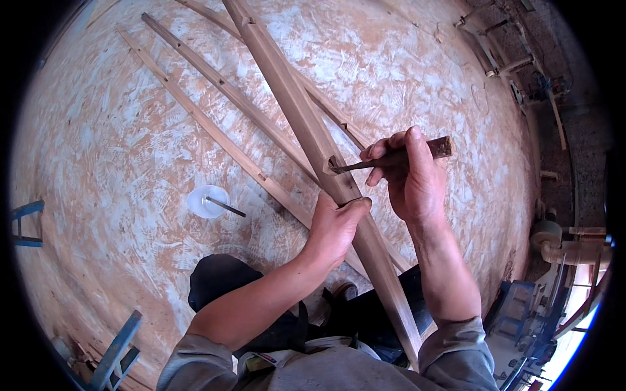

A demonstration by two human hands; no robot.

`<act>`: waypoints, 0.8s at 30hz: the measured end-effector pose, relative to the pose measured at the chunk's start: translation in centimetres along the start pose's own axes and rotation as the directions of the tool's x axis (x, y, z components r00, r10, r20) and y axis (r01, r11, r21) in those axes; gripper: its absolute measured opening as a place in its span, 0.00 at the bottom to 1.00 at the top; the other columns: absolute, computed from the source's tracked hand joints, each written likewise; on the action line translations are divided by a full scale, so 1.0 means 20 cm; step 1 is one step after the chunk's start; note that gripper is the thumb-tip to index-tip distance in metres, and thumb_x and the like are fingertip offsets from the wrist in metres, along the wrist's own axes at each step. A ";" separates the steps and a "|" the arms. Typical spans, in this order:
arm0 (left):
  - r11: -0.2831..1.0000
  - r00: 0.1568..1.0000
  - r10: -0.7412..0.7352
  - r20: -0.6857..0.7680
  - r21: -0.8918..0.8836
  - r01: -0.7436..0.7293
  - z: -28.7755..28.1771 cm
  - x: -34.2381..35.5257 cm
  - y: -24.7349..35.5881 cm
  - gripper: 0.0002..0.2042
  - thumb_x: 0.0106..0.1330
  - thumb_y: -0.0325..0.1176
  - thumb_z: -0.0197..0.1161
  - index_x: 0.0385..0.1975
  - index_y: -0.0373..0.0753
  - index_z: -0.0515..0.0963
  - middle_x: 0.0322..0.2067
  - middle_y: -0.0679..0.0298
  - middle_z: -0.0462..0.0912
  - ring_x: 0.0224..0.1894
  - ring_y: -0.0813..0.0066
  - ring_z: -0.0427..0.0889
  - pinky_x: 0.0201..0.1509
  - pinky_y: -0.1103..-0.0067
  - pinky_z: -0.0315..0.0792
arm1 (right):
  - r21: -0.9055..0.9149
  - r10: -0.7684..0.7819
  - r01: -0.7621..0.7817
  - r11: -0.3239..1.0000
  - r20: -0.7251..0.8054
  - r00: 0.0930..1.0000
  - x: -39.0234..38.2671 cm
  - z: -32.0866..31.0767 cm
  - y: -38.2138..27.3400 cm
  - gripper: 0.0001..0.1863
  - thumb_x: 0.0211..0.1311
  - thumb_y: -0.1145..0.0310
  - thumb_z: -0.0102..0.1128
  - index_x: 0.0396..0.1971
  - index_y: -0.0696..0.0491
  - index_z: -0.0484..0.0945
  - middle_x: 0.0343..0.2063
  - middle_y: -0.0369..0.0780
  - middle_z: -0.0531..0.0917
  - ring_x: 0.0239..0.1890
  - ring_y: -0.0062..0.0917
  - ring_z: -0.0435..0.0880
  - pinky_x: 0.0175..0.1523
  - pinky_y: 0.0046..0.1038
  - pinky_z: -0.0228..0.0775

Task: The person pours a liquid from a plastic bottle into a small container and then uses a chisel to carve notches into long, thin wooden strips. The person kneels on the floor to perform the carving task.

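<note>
A long square wooden beam (297,107) slants from the far edge of the view down to my lap. My left hand (336,225) is wrapped around it just below a notch (331,164) cut in its surface. In my right hand (414,176) is a chisel (440,147) with a dark, worn handle, held at a low slant. Its narrow blade points left, with the tip at the notch; how deep it reaches I cannot tell. Smaller holes show elsewhere along the beam.
Several more notched wooden strips (215,130) lie on the blotchy floor (130,163) beyond and beside the beam. A whitish round dish (207,202) with a dark stick in it sits to the left. Blue metal stands (117,348) are at the left edge, machinery (521,319) at the right.
</note>
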State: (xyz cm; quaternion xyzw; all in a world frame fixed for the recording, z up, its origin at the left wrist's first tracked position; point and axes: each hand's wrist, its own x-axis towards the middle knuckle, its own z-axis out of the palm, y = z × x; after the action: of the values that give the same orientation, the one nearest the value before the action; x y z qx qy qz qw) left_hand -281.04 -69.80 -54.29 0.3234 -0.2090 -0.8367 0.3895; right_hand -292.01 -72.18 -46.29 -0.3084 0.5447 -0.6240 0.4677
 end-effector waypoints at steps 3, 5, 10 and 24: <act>0.999 0.999 0.046 -0.001 0.001 -0.046 0.02 -0.02 0.00 0.18 0.61 0.22 0.59 0.51 0.36 0.67 0.40 0.68 0.73 0.42 0.82 0.74 0.46 0.81 0.70 | -0.143 -0.002 -0.001 0.990 -0.022 1.000 -0.02 0.05 -0.02 0.18 0.68 0.60 0.55 0.28 0.62 0.77 0.26 0.44 0.83 0.25 0.25 0.82 0.25 0.25 0.76; 0.995 0.995 0.097 -0.003 0.021 -0.097 0.01 -0.03 -0.01 0.16 0.62 0.25 0.60 0.50 0.36 0.68 0.41 0.67 0.73 0.43 0.82 0.74 0.48 0.80 0.70 | -0.415 -0.249 0.330 0.848 0.239 0.939 -0.07 0.12 0.04 0.15 0.65 0.63 0.58 0.26 0.60 0.78 0.25 0.41 0.83 0.26 0.24 0.83 0.27 0.26 0.75; 0.974 0.987 0.138 0.076 -0.193 -0.121 -0.02 -0.06 -0.07 0.15 0.65 0.33 0.60 0.48 0.34 0.69 0.42 0.65 0.73 0.48 0.81 0.73 0.52 0.78 0.70 | -0.502 -0.346 0.820 0.274 0.744 0.571 -0.14 0.21 0.09 0.11 0.61 0.66 0.63 0.24 0.58 0.78 0.22 0.35 0.83 0.25 0.19 0.81 0.29 0.25 0.73; 0.938 0.987 0.076 -0.143 0.345 -0.023 -0.01 -0.03 -0.07 0.17 0.61 0.28 0.60 0.47 0.28 0.66 0.39 0.54 0.76 0.43 0.72 0.76 0.49 0.73 0.71 | -0.161 -0.527 0.571 0.805 0.250 0.812 -0.12 0.05 -0.18 0.01 0.64 0.77 0.58 0.32 0.58 0.76 0.33 0.43 0.81 0.31 0.22 0.79 0.38 0.25 0.76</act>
State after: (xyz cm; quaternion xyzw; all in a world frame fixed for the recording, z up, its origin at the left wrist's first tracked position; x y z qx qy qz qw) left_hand -281.38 -68.48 -55.06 0.4446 -0.3283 -0.7499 0.3635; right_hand -291.14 -70.49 -42.34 -0.5638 0.4515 -0.6333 0.2780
